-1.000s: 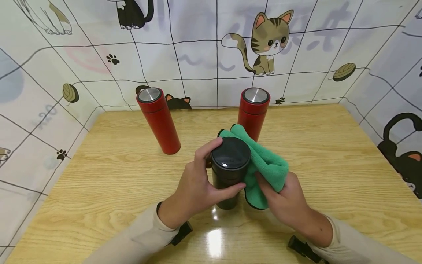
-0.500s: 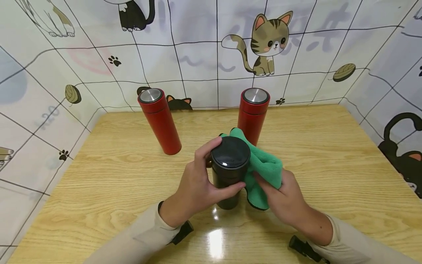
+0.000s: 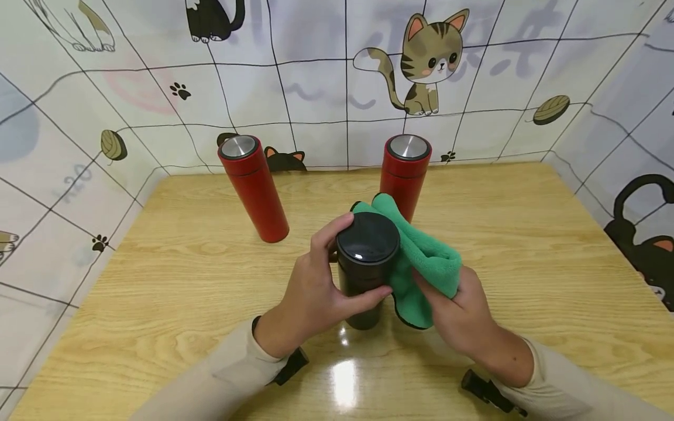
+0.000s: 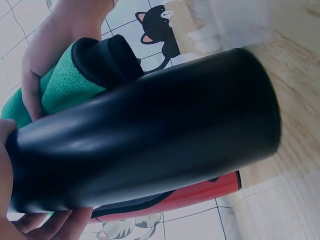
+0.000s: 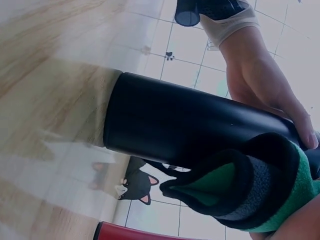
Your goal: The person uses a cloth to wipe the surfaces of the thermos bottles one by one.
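Note:
A black thermos (image 3: 368, 240) with a glossy dark lid stands in front of me, its body running down to the table in the left wrist view. My left hand (image 3: 321, 286) grips it near the top, thumb across the front and fingers round the far left side. Bunched in my right hand (image 3: 463, 316) is a green cloth (image 3: 426, 263) with black edging, held against the thermos's right side. In the right wrist view the folded cloth (image 5: 220, 185) overlaps the black thermos body (image 5: 190, 120). The fingers of my right hand are partly hidden by the cloth.
Two red thermoses with steel-topped lids stand further back: one at left (image 3: 258, 193), the other (image 3: 405, 175) behind the cloth and partly covered by it. The wooden table (image 3: 158, 280) ends at a cat-patterned wall (image 3: 316, 88). A dark device (image 3: 489, 392) is strapped to my right wrist.
The cloth in my right hand slid down and inward along the black thermos, then came back up and out. My left hand keeps its grip; the head view shifted slightly.

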